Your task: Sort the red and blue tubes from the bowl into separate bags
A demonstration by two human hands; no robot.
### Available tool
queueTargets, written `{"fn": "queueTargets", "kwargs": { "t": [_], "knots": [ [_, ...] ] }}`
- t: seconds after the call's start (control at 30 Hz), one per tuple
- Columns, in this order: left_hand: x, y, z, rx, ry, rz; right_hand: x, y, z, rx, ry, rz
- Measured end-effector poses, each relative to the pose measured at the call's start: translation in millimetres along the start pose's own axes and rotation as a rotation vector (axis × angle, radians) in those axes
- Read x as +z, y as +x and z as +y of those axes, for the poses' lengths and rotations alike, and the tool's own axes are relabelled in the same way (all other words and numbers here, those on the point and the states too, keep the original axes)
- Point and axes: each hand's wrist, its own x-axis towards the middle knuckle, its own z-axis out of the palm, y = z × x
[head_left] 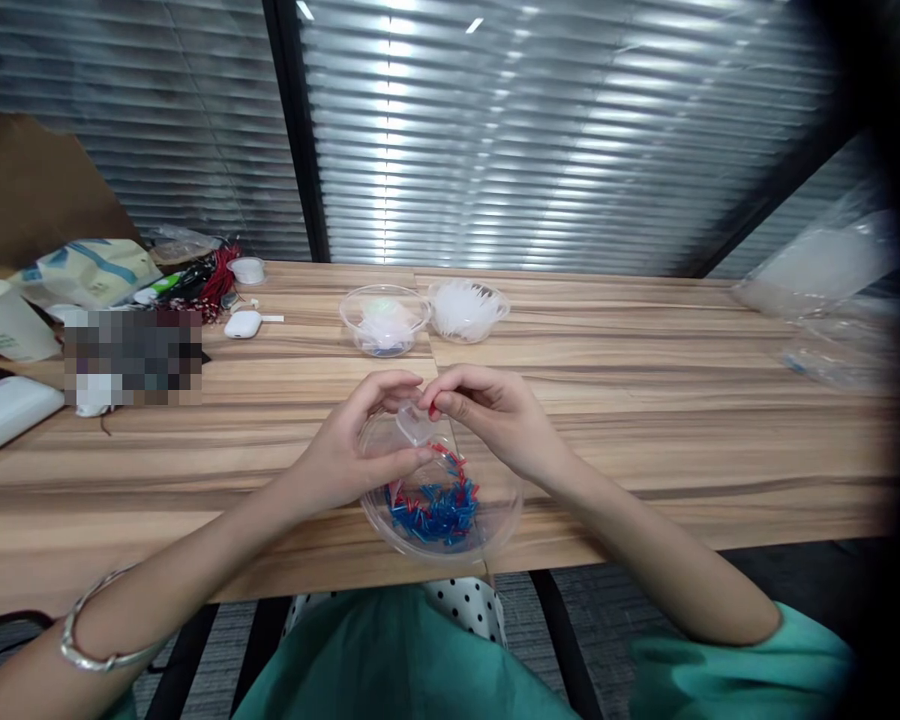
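Red piece (434, 410), tiny, at the centre of the frame, pinched between the right hand's (499, 415) thumb and fingertips. The left hand (345, 452) curls round a small clear container (414, 425), holding it. Below sits a clear bowl (507, 508) of red and blue bits (442, 515). A light pinch above the bowl seems wise, so drops land inside.

Slatted blinds (495, 150) hung at twelve o'clock beyond the wooden surface (645, 400), clear plastic bags (825, 265) lay near three, and a paper cup (4, 325), a white case (242, 324) and red wires (219, 284) sat between nine and ten o'clock.
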Motion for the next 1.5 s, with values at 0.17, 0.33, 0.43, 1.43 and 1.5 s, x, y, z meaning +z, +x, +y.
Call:
{"fn": "queueTargets", "kwargs": {
  "t": [0.17, 0.33, 0.43, 1.43, 1.5],
  "knots": [
    [-1.1, -1.6, 0.1, 0.013, 0.007, -0.016, 1.4, -1.3, -1.7, 0.034, -0.040, 0.000],
    [-1.4, -2.4, 0.8, 0.023, 0.014, -0.033, 2.9, -1.9, -1.6, 0.032, -0.016, 0.032],
    [-1.3, -1.8, 0.6, 0.015, 0.007, -0.037, 2.9, -1.3, 0.3, 0.046, -0.010, 0.038],
    [-0.2, -0.1, 9.6, -0.045, -0.016, -0.049, 2.2, -1.6, -1.4, 0.044, 0.033, 0.017],
    [-0.2, -0.5, 9.2, -0.043, -0.024, -0.057, 1.7, -1.9, -0.8, 0.047, 0.030, 0.012]
  ]
}}
